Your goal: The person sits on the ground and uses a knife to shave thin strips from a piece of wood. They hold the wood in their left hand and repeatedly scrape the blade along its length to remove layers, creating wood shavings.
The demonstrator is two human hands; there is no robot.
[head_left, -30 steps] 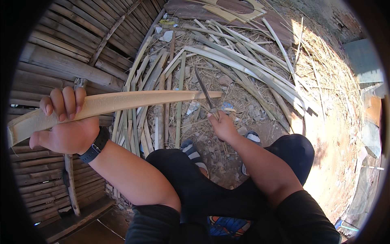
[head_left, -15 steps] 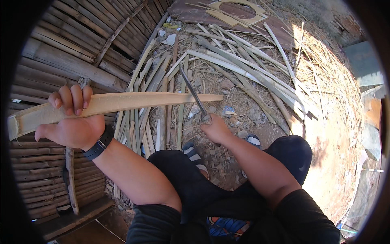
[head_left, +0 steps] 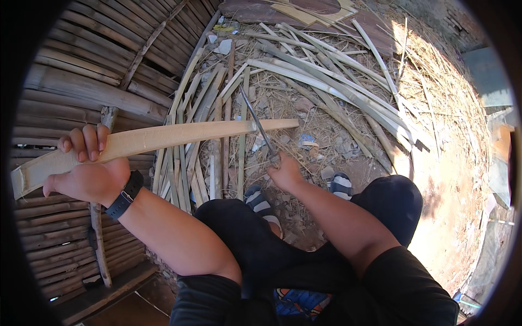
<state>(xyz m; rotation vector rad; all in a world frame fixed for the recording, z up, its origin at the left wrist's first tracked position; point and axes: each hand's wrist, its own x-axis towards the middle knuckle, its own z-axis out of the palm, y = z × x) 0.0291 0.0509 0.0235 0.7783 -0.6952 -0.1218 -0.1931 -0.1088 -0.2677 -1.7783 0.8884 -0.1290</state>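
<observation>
A long pale bamboo slat lies across in front of me, broad at its left end and narrowing to the right. My left hand, with a dark watch strap on the wrist, is wrapped round its broad part, fingers over the far edge and thumb on the near side. My right hand is closed on the handle of a long thin knife. The dark blade points away and to the left, crossing the slat near its narrow end. Most of the handle is hidden in my fist.
Several split bamboo strips lie beyond my feet, others beneath the slat. Close at left stands a bamboo wall. Dry shavings and stones litter the ground. A board with a round cutout lies at the back.
My left hand and the slat's broad end have dropped slightly in the picture. The knife still crosses the slat near the same place, and both holds are unchanged.
</observation>
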